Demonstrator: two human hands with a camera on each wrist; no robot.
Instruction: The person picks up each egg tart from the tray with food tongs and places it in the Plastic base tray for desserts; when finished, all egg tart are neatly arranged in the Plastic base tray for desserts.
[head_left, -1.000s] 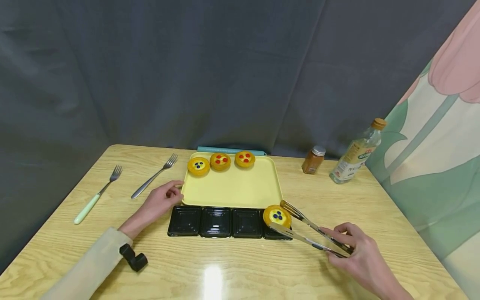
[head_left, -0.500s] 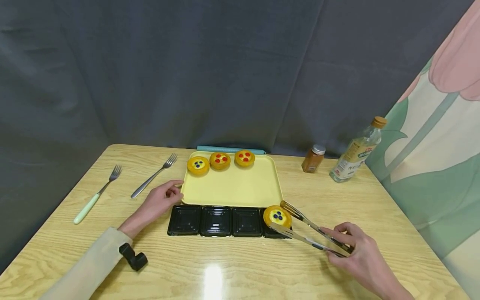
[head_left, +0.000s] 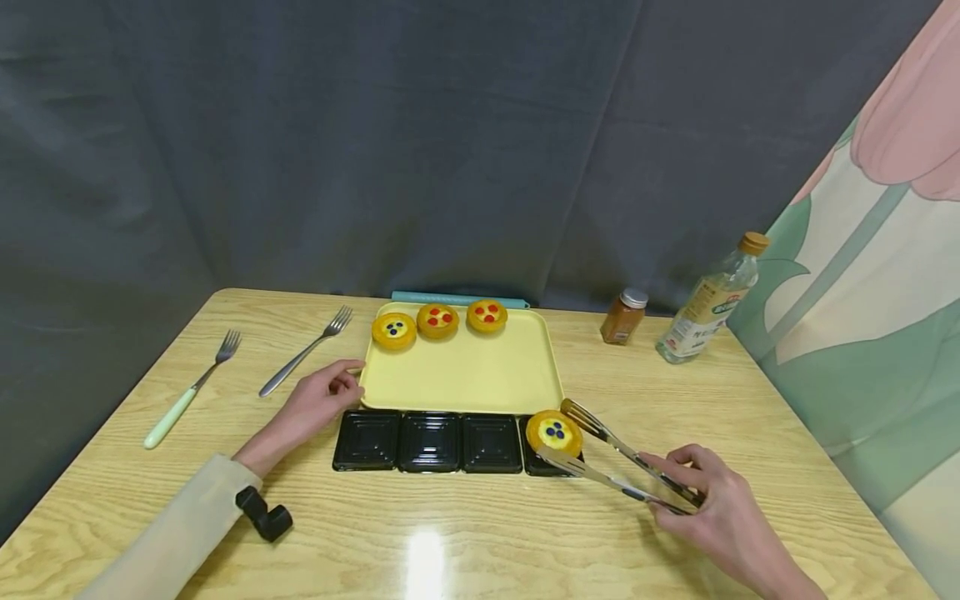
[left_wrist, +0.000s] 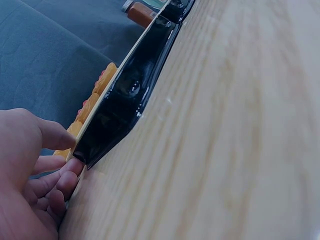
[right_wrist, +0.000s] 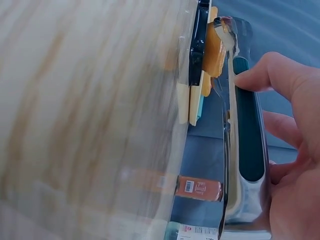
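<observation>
At the right of the table (head_left: 360,533), the right hand (head_left: 712,508) grips tongs (right_wrist: 250,130) between thumb and fingers, the 2 arms spread. The left hand (head_left: 324,400) holds its fingers loosely bent, touching the left edge of the yellow tray (head_left: 465,367) near its near left corner.

Between the hands lies the black tray (head_left: 430,442) with 4 compartments, along the yellow tray's near edge. The blue-dotted tart (head_left: 554,432) is in or just over its rightmost compartment, between the tong tips; whether both tips touch it I cannot tell. Compared with 1 second ago, hands, tongs and tart keep their places; only the view shifts slightly.

Toward the table's left edge lie a green-handled fork (head_left: 171,421) and a metal fork (head_left: 300,357). Along the yellow tray's far edge, from its left corner, sit a second blue-dotted tart (head_left: 393,331) and 2 red-dotted tarts (head_left: 438,322). A jar (head_left: 623,317) and a bottle (head_left: 703,312) stand toward the table's far right corner.
</observation>
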